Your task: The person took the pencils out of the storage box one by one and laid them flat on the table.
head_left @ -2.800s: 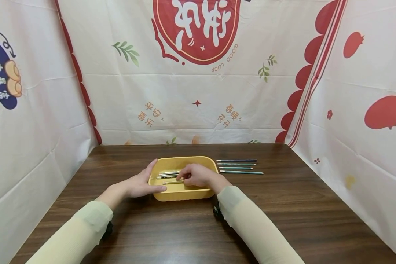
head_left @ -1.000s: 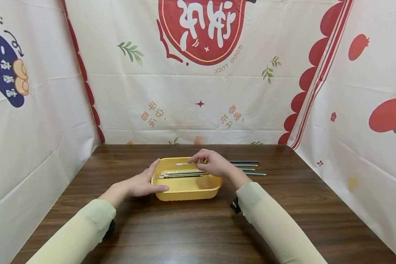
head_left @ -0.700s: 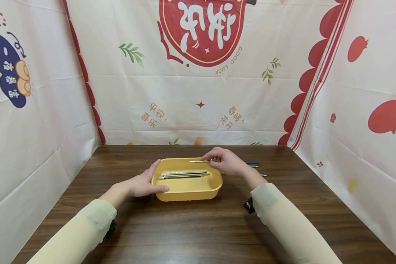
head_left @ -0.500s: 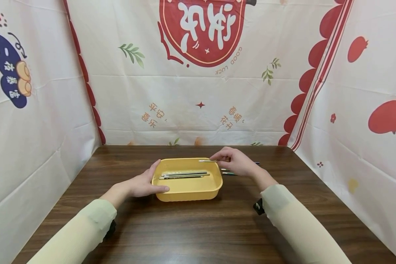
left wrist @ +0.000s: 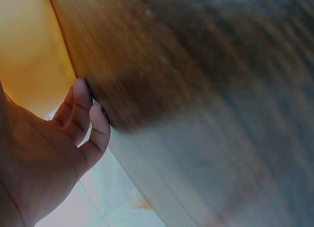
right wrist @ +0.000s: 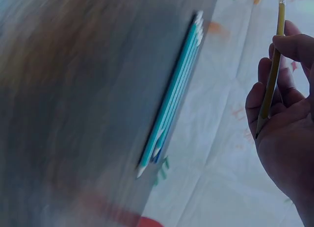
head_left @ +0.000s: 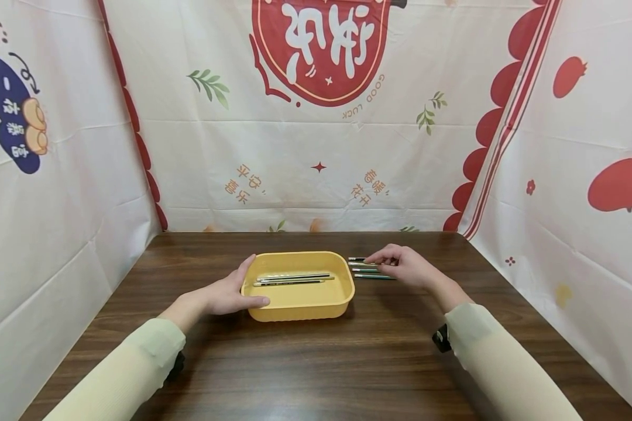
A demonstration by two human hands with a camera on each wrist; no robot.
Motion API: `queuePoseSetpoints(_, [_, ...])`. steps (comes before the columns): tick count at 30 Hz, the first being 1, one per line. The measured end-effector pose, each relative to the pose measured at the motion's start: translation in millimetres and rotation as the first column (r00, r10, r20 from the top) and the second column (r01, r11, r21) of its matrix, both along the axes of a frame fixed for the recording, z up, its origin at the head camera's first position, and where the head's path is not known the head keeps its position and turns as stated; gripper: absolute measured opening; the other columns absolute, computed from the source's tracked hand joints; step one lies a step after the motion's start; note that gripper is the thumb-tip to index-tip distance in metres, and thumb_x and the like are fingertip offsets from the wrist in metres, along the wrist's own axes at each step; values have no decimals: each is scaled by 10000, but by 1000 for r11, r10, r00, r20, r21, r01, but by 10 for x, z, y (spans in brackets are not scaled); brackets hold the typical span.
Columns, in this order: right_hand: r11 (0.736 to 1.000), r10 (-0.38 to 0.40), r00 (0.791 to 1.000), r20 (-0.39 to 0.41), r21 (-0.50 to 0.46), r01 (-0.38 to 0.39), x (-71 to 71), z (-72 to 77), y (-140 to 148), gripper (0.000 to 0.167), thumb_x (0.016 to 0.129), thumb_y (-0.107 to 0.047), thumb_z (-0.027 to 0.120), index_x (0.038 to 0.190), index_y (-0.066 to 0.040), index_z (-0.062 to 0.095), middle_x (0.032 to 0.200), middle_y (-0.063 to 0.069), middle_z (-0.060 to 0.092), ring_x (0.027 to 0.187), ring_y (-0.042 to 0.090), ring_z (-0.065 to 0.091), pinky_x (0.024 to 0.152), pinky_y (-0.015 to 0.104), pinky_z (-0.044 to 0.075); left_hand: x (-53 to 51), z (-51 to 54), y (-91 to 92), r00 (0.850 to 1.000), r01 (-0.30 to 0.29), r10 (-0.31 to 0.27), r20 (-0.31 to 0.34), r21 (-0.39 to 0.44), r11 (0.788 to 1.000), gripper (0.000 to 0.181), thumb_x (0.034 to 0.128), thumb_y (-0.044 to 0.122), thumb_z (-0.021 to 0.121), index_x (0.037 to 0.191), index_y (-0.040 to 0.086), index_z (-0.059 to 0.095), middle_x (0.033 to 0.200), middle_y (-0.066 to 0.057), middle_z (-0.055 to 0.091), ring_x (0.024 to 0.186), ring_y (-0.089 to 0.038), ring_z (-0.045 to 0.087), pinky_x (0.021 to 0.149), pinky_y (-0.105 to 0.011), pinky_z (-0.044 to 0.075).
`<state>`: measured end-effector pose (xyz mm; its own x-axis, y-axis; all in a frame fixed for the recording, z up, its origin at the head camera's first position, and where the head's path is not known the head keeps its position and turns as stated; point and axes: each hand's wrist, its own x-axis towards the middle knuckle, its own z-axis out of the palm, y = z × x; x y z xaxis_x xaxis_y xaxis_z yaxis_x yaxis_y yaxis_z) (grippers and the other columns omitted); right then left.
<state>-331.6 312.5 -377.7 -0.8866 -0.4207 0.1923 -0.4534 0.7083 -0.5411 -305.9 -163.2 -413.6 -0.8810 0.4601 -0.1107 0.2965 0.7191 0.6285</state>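
Note:
A yellow plastic basket [head_left: 300, 313] stands on the table with several dark and pale pencils [head_left: 295, 279] lying lengthwise inside. My left hand [head_left: 223, 294] holds its left end, the thumb over the front rim and the fingers outside along the back left corner. In the left wrist view, that hand [left wrist: 44, 153] appears beside the yellow wall. My right hand [head_left: 408, 268], right of the basket, pinches a yellow pencil [right wrist: 281, 27] with a white eraser end. It hovers over a row of green and blue pencils [head_left: 373, 276], hiding their right ends.
Dark wood-grain table [head_left: 295, 374] surrounds the basket. Printed white cloth hangs behind [head_left: 189, 175] and on both sides. The basket's right wall is close to the eraser ends of the pencils in the row.
My right hand has lifted the yellow pencil out of the basket and carried it right, over the row of pencils on the table. The left hand keeps its hold on the basket.

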Motion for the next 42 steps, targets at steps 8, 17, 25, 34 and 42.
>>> queuePoseSetpoints(8, [999, -48, 996, 71, 20, 46, -32, -153, 229, 273, 1033, -70, 717, 1257, -171, 837, 1172, 66, 760, 971, 170, 552, 819, 273, 498, -2, -10, -4, 1000, -3, 3, 6, 1, 1000, 1305, 935, 708, 749, 1768, 153, -89, 1818, -277, 122, 1674, -446, 227, 1317, -670, 255])
queuePoseSetpoints(17, [999, -23, 988, 151, 46, 17, -42, -254, 352, 296, 1035, -21, 662, 1255, -128, 830, 1169, 125, 776, 910, 190, 541, 771, 282, 470, 3, -11, 5, 1000, -1, 1, 6, 0, 1000, 1302, 936, 707, 748, 1768, 162, -92, 1816, -279, 129, 1674, -445, 227, 1318, -670, 253])
queuePoseSetpoints(25, [994, -5, 987, 163, 110, -13, -83, -313, 363, 290, 1010, 8, 682, 1197, -143, 845, 1164, 65, 790, 968, 146, 607, 835, 305, 516, 9, -13, -2, 1000, 1, -1, 2, -1, 1000, 1297, 939, 706, 746, 1769, 161, -89, 1817, -277, 127, 1675, -443, 228, 1320, -661, 254])
queuePoseSetpoints(34, [986, -7, 988, 154, 165, -19, -133, -347, 241, 305, 993, 46, 670, 1159, -147, 838, 1055, 67, 727, 934, 185, 579, 824, 360, 504, 17, 0, -4, 1000, -1, 1, 1, -5, 1000, 1290, 936, 707, 743, 1770, 179, -89, 1815, -278, 136, 1675, -441, 229, 1318, -663, 259])
queuePoseSetpoints(42, [984, 6, 990, 138, 178, -31, -178, -379, 169, 319, 983, 65, 660, 1144, -142, 839, 1052, 72, 744, 935, 181, 598, 821, 363, 525, 17, 1, -4, 1000, 5, -5, -7, -7, 1000, 1289, 939, 708, 739, 1770, 168, -86, 1816, -276, 134, 1675, -440, 229, 1318, -661, 261])
